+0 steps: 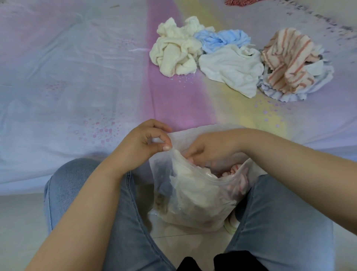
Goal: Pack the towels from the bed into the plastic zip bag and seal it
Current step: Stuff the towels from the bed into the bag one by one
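A clear plastic zip bag (195, 195) hangs between my knees, its mouth open and several crumpled towels inside. My left hand (144, 141) pinches the bag's left rim between thumb and fingers. My right hand (209, 148) reaches into the mouth, its fingertips hidden among the cloth, pressing on a pink towel (234, 170). Farther back on the bed lie a cream towel (174, 51), a light blue towel (222, 39), a white towel (231, 69) and an orange-striped towel (287, 61), crumpled close together.
The bed (77, 77) has a pastel sheet with pink and yellow bands. A red fuzzy item (238, 2) shows at the top edge. My jeans-clad knees (81, 179) flank the bag above a pale tiled floor (185, 238).
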Demonstrator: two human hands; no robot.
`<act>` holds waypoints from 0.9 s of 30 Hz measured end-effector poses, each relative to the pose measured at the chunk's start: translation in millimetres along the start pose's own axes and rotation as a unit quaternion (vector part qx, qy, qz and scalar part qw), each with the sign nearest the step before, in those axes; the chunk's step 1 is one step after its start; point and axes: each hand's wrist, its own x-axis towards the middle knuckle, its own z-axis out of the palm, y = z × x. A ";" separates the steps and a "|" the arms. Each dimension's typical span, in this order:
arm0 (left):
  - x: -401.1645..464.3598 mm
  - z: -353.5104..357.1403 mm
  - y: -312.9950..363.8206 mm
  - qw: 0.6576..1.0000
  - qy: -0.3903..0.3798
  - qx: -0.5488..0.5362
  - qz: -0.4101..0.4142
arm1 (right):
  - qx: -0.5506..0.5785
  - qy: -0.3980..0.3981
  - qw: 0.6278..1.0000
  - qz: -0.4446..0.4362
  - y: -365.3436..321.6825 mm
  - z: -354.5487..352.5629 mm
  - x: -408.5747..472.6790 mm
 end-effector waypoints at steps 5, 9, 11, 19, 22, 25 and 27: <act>7.7 9.1 -4.7 1.000 0.012 0.015 0.002 | 0.025 0.432 0.900 0.048 47.0 -70.7 23.1; 16.3 12.2 -3.1 1.000 0.029 0.000 -0.008 | -0.056 0.447 0.859 0.243 112.5 -108.0 42.2; 19.4 14.7 -2.4 0.998 0.055 0.001 -0.004 | -0.094 0.411 0.855 0.301 140.5 -107.8 50.9; 20.4 19.3 -7.3 0.992 0.102 0.063 0.037 | -0.044 0.521 0.835 0.174 118.6 -94.6 48.1; 19.9 22.0 -8.0 0.985 0.112 0.108 0.075 | 0.088 0.446 0.889 0.051 56.1 -69.4 27.4; 19.6 22.1 -8.6 0.981 0.116 0.130 0.089 | 0.223 0.310 0.923 -0.044 10.9 -49.8 8.0; 19.7 21.9 -9.7 0.980 0.119 0.133 0.092 | 0.207 0.320 0.922 -0.072 5.8 -50.6 9.4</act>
